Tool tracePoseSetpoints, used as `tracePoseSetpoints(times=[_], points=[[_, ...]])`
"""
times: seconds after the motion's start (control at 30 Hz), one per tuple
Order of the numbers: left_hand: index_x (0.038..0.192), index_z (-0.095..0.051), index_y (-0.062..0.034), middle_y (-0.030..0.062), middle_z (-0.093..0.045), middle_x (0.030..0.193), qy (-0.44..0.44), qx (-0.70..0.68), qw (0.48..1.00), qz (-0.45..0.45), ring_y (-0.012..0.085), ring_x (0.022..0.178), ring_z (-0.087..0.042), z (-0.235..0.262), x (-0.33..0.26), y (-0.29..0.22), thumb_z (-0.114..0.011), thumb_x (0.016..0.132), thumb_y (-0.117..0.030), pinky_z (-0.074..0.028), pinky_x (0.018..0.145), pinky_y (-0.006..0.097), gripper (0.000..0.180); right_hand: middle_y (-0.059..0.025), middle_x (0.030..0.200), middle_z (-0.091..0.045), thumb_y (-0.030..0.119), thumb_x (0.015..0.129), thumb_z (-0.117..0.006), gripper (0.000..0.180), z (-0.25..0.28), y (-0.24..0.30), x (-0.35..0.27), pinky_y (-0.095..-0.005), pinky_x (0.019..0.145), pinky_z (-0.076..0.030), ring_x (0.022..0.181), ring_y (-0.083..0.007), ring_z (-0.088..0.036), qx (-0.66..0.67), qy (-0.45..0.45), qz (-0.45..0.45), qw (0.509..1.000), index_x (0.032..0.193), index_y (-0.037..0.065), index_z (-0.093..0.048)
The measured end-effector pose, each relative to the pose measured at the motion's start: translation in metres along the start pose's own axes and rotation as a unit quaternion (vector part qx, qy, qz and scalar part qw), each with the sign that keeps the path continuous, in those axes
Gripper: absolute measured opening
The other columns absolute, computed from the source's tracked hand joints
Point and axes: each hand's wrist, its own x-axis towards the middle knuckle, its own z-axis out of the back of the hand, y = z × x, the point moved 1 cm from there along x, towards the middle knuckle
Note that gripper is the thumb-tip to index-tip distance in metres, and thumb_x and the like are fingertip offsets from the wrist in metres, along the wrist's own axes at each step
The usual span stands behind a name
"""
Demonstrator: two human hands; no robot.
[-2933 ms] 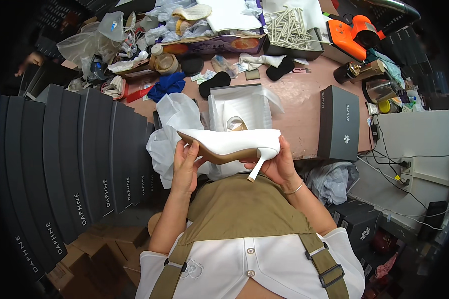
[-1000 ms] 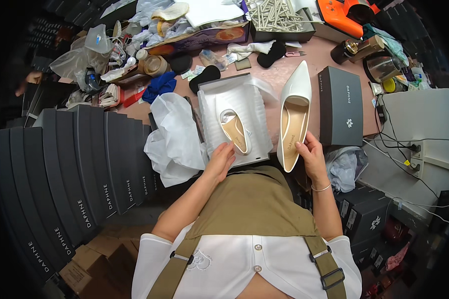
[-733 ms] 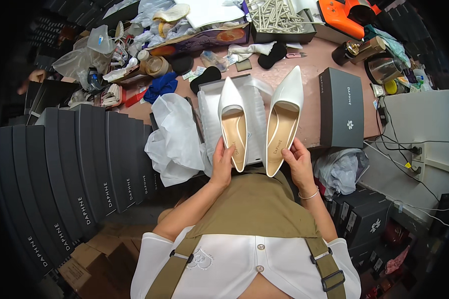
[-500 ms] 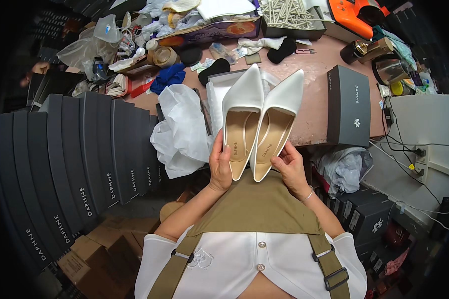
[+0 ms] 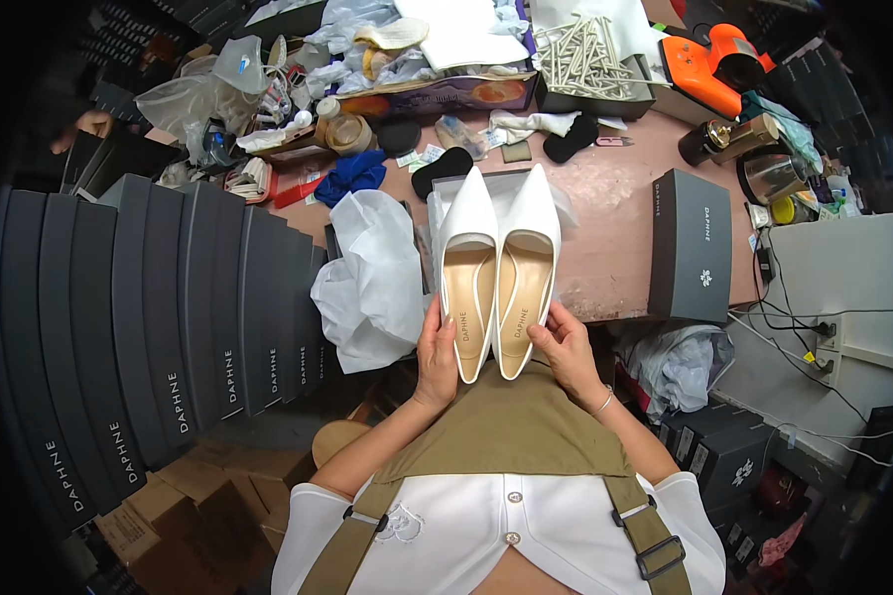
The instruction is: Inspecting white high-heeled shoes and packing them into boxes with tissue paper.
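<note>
Two white pointed-toe shoes with tan insoles are held side by side in front of my body, toes pointing away from me. My left hand (image 5: pixel 438 355) grips the heel end of the left shoe (image 5: pixel 469 268), its thumb on the outer side. Around the heel end of the right shoe (image 5: pixel 528 263) are the fingers and thumb of my right hand (image 5: pixel 566 347). Beyond the toes lies an open shoe box (image 5: pixel 577 210), mostly covered by the shoes. Crumpled white tissue paper (image 5: pixel 369 283) hangs over the table edge left of my left hand.
A closed dark grey shoe box (image 5: pixel 692 248) lies on the pink table (image 5: pixel 605 248) at the right. Tall stacked grey boxes (image 5: pixel 149 327) fill the left side. Black pads (image 5: pixel 572 139), a blue cloth (image 5: pixel 352 178) and a box of white sticks (image 5: pixel 590 59) lie farther back.
Both hands have brought the shoes slightly left and nearer to me; the pair now points straighter ahead and sits closer together. The whole view has shifted a little.
</note>
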Motion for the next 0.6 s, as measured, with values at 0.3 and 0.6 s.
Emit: tracePoseSetpoints(times=[0.3,0.6], points=[[0.144,-0.020,0.0097,0.0160,-0.040,0.140,0.011,-0.008,1.000,0.008,0.0180,0.126,-0.041,-0.002,0.006,-0.003,-0.045,0.100,-0.022,-0.032,0.105,0.029,0.060,-0.0036,0.103,-0.063,0.022,0.091,-0.065,0.048,0.003,0.003,0.006,-0.0220,0.078,-0.047,0.089,-0.0067,-0.056,-0.037,-0.002,-0.036,0.999,0.128,-0.003,-0.049],[0.143,-0.022,0.0100,0.0157,-0.043,0.138,0.016,0.042,0.999,-0.003,0.0183,0.123,-0.044,-0.003,0.006,-0.013,-0.046,0.100,-0.025,-0.035,0.103,0.029,0.060,-0.0021,0.104,-0.062,0.020,0.091,-0.064,0.045,0.003,0.002,0.007,-0.0218,0.078,-0.045,0.090,-0.0061,-0.055,-0.032,0.001,-0.036,0.999,0.127,-0.003,-0.049]])
